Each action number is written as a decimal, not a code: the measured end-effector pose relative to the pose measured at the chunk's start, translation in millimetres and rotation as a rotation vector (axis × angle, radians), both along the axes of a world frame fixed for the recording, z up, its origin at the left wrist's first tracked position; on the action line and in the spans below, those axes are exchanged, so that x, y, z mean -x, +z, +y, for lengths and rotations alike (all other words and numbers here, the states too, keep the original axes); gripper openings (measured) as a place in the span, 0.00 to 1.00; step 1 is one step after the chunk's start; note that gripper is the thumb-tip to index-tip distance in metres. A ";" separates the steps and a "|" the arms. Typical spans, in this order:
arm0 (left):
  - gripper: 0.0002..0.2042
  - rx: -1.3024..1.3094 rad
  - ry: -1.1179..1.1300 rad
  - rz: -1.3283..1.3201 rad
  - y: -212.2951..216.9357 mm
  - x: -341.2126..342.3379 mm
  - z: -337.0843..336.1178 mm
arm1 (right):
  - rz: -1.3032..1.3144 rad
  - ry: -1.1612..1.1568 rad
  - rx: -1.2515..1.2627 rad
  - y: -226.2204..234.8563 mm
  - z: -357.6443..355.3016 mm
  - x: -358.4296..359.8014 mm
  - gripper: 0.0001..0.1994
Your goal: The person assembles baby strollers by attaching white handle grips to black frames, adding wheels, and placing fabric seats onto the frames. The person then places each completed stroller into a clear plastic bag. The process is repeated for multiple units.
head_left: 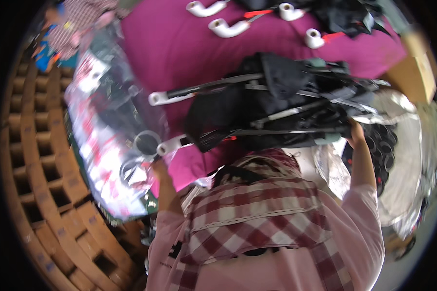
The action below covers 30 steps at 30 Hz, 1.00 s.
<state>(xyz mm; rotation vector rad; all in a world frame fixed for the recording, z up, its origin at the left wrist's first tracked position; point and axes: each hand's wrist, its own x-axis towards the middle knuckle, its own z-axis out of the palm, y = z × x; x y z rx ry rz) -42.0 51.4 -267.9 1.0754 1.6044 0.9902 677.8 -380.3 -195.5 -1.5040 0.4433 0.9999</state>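
Observation:
A folded stroller (pixel 277 104) with black fabric and grey metal tubes lies across a magenta cloth-covered table in front of me. Its two curved handles, wrapped in white, point left. My right hand (pixel 357 135) is closed around the stroller's near right end. My left hand (pixel 159 169) is just below the nearer white-wrapped handle (pixel 172 144), beside the clear plastic bags; its fingers are blurred, so whether it grips anything cannot be told. Part of the stroller's right end merges with dark tubes and wheels.
More white-wrapped handles (pixel 228 29) lie at the table's far side, some with red parts. Clear plastic bags (pixel 116 116) printed red and white are heaped on the left. Brown cardboard dividers (pixel 48 160) stand further left. At right are black wheels (pixel 381 148) and a cardboard box (pixel 415 72).

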 end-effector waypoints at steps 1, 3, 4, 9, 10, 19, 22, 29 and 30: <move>0.19 -0.069 -0.029 0.148 9.0 -28.5 -7.3 | -0.007 -0.004 0.022 12.1 3.9 7.6 0.15; 0.20 -0.100 -0.093 0.386 43.8 -90.7 -22.5 | -0.030 -0.018 -0.015 11.5 -4.6 14.2 0.15; 0.22 -0.090 -0.125 0.502 60.2 -103.5 -29.7 | -0.046 -0.015 -0.036 4.5 -16.2 10.4 0.15; 0.18 -0.180 -0.163 0.583 76.3 -89.8 -69.7 | -0.052 0.025 0.232 6.7 -15.1 -2.3 0.15; 0.18 -0.218 -0.195 0.595 76.3 -87.5 -76.4 | -0.034 -0.004 0.289 7.1 -13.2 -5.1 0.15; 0.10 -0.416 -0.184 0.302 187.6 -151.5 -18.1 | 0.032 0.054 0.185 0.1 -27.5 -11.2 0.14; 0.14 -0.428 0.034 -0.051 130.3 -178.4 11.1 | 0.021 0.042 0.197 -11.8 -30.2 -11.1 0.15; 0.16 -0.373 0.090 0.296 103.6 -178.9 48.0 | 0.030 -0.150 0.155 -16.5 -19.5 22.4 0.15; 0.17 -0.456 0.007 0.392 110.2 -176.1 41.1 | 0.077 -0.200 0.149 -13.0 -13.9 26.5 0.16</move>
